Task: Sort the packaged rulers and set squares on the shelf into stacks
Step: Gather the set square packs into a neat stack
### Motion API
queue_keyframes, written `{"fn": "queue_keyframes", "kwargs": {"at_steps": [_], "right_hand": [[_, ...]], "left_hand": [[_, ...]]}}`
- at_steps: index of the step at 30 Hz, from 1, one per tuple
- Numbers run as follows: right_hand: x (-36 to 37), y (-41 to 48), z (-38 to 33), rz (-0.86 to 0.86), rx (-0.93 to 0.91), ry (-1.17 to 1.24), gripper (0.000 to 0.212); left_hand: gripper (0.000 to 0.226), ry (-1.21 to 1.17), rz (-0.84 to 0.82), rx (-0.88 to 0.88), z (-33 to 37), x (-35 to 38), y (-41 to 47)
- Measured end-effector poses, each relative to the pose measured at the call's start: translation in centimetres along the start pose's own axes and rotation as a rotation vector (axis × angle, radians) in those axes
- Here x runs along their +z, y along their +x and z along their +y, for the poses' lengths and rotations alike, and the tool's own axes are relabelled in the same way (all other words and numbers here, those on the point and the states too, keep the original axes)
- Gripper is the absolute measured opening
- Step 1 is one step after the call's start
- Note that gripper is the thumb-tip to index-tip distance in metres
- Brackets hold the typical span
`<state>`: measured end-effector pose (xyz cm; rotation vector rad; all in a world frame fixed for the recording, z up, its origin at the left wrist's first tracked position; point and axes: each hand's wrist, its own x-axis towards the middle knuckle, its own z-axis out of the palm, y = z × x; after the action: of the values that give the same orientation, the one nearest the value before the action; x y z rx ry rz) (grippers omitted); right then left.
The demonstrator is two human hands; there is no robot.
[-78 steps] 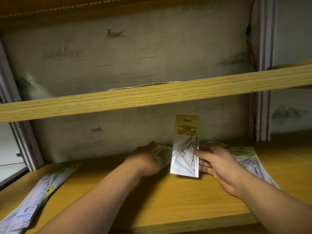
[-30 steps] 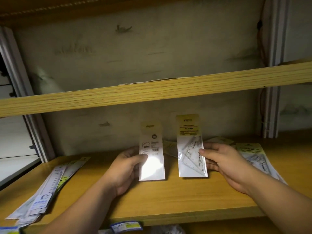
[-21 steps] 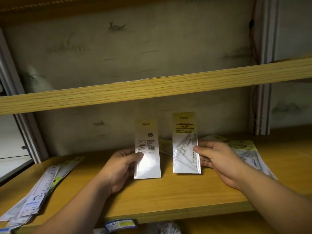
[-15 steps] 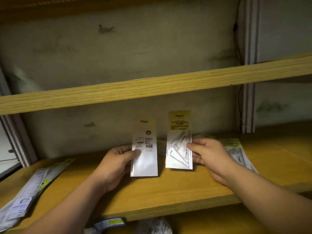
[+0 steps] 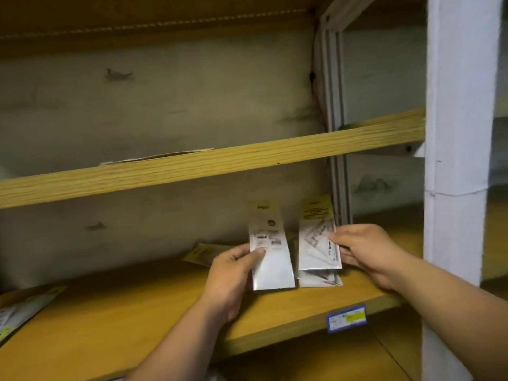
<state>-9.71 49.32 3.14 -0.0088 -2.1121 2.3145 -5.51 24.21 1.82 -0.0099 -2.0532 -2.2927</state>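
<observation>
Both forearms reach in from six o'clock. The left hand (image 5: 233, 273) grips the left edge of a packet (image 5: 270, 259), thumb on its face, and holds it upright with its white back and barcode showing. At its three o'clock the right hand (image 5: 365, 251) pinches a set-square packet (image 5: 319, 243), yellow header up and clear triangles visible, just above the wooden shelf (image 5: 137, 312). Ruler packets (image 5: 16, 312) lie at eight o'clock.

**Bare boards, stained wall, one label**

A pale wooden upper board (image 5: 209, 166) runs across the scene, with a thin cardboard sheet (image 5: 154, 158) lying flat on it. Behind is a stained grey back wall (image 5: 192, 105). A grey metal upright (image 5: 334, 105) stands far right, and a white post (image 5: 461, 160) stands nearer. A blue-and-yellow label (image 5: 346, 318) sits low on the right.
</observation>
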Motion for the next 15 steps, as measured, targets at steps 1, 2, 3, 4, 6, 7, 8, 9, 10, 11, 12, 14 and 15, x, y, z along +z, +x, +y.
{"fn": "queue_keyframes", "kwargs": {"at_steps": [1,2,3,4,6,7,8,9,10,11,12,14,15], "right_hand": [[-0.4,0.0,0.3,0.002,0.0,-0.006,0.024],[-0.7,0.2,0.6,0.006,-0.004,-0.019,0.024],[-0.7,0.2,0.9,0.008,-0.012,-0.043,0.023],[-0.7,0.3,1.2,0.018,-0.026,-0.079,0.024],[-0.4,0.4,1.8,0.053,-0.058,-0.165,0.024],[-0.2,0.3,2.0,0.08,-0.083,-0.224,0.024],[0.0,0.3,2.0,0.111,-0.113,-0.295,0.023],[0.1,0.1,2.1,0.143,-0.141,-0.361,0.024],[0.1,0.1,2.1,0.172,-0.164,-0.407,0.025],[0.1,-0.1,2.1,0.195,-0.186,-0.436,0.027],[0.1,-0.1,2.2,0.213,-0.204,-0.456,0.028],[-0.1,-0.3,2.4,0.239,-0.235,-0.5,0.027],[-0.1,-0.3,2.5,0.246,-0.246,-0.524,0.027]], "left_hand": [[0.023,0.002,0.007,0.005,0.0,0.1,-0.1],[0.021,-0.007,0.015,0.005,0.0,0.1,-0.2],[0.021,-0.029,0.024,0.0,0.1,0.2,-0.3],[0.021,-0.051,0.026,-0.007,0.2,0.2,-0.4],[0.021,-0.081,0.021,-0.026,0.3,0.3,-0.5],[0.022,-0.094,0.019,-0.035,0.4,0.3,-0.6],[0.022,-0.105,0.022,-0.044,0.4,0.3,-0.5],[0.022,-0.114,0.023,-0.052,0.4,0.2,-0.4],[0.022,-0.12,0.023,-0.057,0.3,0.1,-0.3],[0.023,-0.124,0.022,-0.062,0.3,0.0,-0.2],[0.023,-0.126,0.022,-0.068,0.2,0.0,-0.1],[0.025,-0.145,0.006,-0.081,-0.1,-0.1,-0.1],[0.026,-0.159,0.0,-0.088,-0.2,-0.1,-0.1]]}}
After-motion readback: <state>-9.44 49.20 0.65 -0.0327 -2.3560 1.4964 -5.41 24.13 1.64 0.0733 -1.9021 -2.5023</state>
